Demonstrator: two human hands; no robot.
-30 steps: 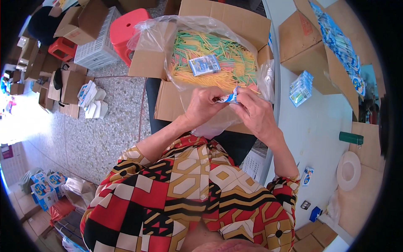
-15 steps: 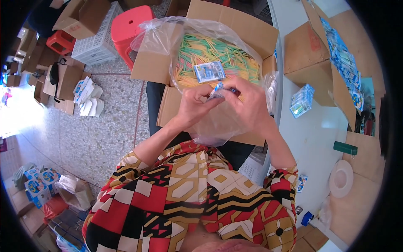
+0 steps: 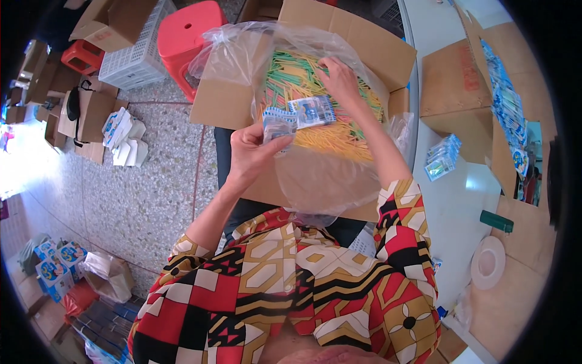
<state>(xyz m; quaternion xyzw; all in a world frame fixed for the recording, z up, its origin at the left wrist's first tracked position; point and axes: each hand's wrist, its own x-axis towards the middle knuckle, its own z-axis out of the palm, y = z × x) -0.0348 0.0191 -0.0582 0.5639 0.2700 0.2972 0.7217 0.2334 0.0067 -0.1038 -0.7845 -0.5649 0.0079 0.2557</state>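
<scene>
My left hand (image 3: 247,156) is closed on a small blue-and-white plastic packet (image 3: 277,126), thumb across its lower part. The packet hangs over the near left side of an open cardboard box (image 3: 221,100). Thin sticks (image 3: 297,76) in green, yellow, orange and pink fill the box, which has a clear plastic liner (image 3: 321,182). My right hand (image 3: 341,84) reaches over the far middle of the sticks, fingers bent down onto them; what they grip is hidden. Between my hands a second blue-and-white packet (image 3: 315,111) lies flat on the sticks.
A red stool (image 3: 189,27) stands left of the box, beside a white plastic crate (image 3: 136,64). On the white table (image 3: 451,242) at right lie a stack of packets (image 3: 442,156), a green cylinder (image 3: 497,221) and a white round dish (image 3: 488,262). Another carton (image 3: 454,79) stands behind them.
My hands have parted. My right hand has left the packet and moved up onto the sticks. My left hand has drawn the packet left and holds it alone.
</scene>
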